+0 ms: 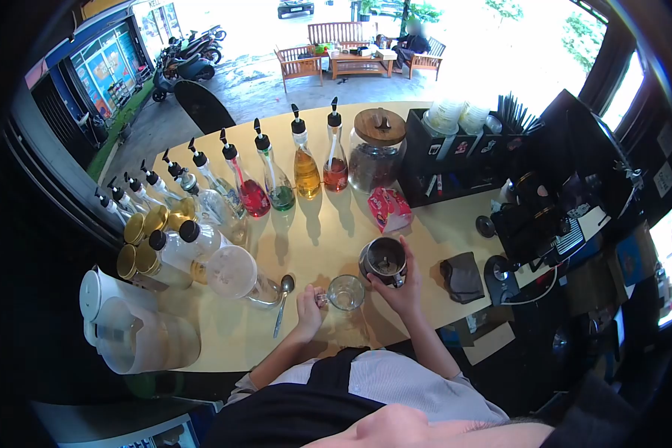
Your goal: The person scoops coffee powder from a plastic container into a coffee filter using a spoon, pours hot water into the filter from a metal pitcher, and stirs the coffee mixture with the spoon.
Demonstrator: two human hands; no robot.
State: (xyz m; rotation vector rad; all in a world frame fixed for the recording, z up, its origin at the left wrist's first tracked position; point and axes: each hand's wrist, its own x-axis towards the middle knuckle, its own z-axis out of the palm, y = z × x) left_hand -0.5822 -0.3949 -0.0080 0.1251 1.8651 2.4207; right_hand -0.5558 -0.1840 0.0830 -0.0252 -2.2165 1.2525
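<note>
My left hand (309,308) is closed round the handle of a clear glass mug (346,293), which stands out over the counter in front of me. Just to its right, my right hand (399,287) wraps the side of a dark-looking jug (384,258) with dark contents; its exact material is hard to make out. The two vessels are close together, and I cannot tell whether they touch. A metal spoon (284,299) lies left of my left hand. Beyond the jug sits a red and pink packet (389,210). A dark folded cloth (461,277) rests to the right.
Several pump bottles of syrup (306,170) line the far edge beside a wooden-lidded jar (377,160). Lidded jars and a white pitcher (143,336) crowd the left. A black cup organiser (455,160) and an espresso machine (537,216) stand right. A person (413,48) sits outside.
</note>
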